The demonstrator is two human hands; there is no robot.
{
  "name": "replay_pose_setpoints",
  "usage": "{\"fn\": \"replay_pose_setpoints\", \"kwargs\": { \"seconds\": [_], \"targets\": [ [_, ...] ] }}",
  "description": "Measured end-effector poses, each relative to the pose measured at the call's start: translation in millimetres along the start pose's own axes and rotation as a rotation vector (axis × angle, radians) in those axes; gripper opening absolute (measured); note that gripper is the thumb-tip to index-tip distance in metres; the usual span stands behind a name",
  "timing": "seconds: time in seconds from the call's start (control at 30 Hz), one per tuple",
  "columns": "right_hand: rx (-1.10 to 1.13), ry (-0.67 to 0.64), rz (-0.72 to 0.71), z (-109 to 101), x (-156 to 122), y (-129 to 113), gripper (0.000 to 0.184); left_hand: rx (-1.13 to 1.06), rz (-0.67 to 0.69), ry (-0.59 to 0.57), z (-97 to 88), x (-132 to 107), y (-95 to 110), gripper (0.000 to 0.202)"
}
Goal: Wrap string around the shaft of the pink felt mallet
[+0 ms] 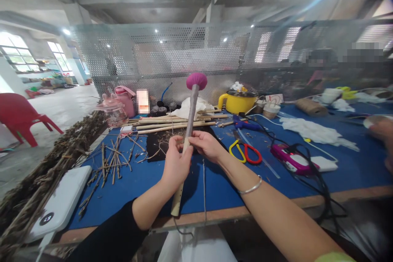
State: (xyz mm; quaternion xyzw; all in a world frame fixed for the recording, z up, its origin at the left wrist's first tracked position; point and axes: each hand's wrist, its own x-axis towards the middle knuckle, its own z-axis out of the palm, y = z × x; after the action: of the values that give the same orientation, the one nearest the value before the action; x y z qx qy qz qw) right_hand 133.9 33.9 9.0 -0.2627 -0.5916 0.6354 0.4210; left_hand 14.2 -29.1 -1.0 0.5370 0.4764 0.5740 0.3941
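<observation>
A stick with a round purple cloth-like head (197, 81) stands tilted upright in front of me. Its upper shaft is wrapped in grey (192, 108); the lower end (176, 206) is bare pale wood with small dark holes. My left hand (177, 163) is closed around the bare part. With thumb and fingers, my right hand (206, 145) pinches the shaft near the lower edge of the wrapping. Below my right hand a thin grey cord (204, 184) runs down over the table edge. Anything small between the right fingertips is hidden.
Scissors (245, 151), a blue glue gun (247, 124) and a purple device with cables (291, 161) lie rightward on the blue table. Twigs (115, 157), wooden sticks (159, 125) and a white power bank (61, 198) lie leftward. Behind stands a yellow pot (241, 103). Another person's hand (382, 129) shows far right.
</observation>
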Motion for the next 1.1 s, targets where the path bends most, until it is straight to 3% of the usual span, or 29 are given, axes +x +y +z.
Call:
{"fn": "replay_pose_setpoints", "kwargs": {
  "seconds": [0.13,0.23,0.33,0.47,0.53,0.73,1.1],
  "targets": [
    [-0.015,-0.096,-0.007,-2.0,0.2,1.1,0.034,0.031,0.073,0.028,-0.6,-1.9,2.6,0.026],
    [-0.016,-0.084,-0.016,-1.9,0.3,1.4,0.034,0.005,0.048,0.021,-0.8,-1.6,6.8,0.027],
    [-0.104,-0.020,-0.039,-0.9,0.1,-0.6,0.032,-0.012,0.024,0.008,-1.3,0.3,8.3,0.028],
    [-0.424,0.199,-0.144,-1.8,-0.5,-4.1,0.025,-0.020,-0.029,0.017,-2.5,3.7,4.2,0.032],
    [-0.487,0.225,-0.177,-3.0,-0.5,-4.7,0.024,-0.007,-0.065,0.015,-3.0,5.1,1.2,0.036],
    [-0.250,0.190,-0.081,-3.1,-1.6,-6.2,0.023,-0.020,-0.108,0.005,-2.4,6.4,0.2,0.045],
    [-0.083,0.149,0.058,-2.2,-0.3,-1.4,0.028,-0.138,-0.120,-0.001,-0.7,5.1,5.3,0.044]
  ]
}}
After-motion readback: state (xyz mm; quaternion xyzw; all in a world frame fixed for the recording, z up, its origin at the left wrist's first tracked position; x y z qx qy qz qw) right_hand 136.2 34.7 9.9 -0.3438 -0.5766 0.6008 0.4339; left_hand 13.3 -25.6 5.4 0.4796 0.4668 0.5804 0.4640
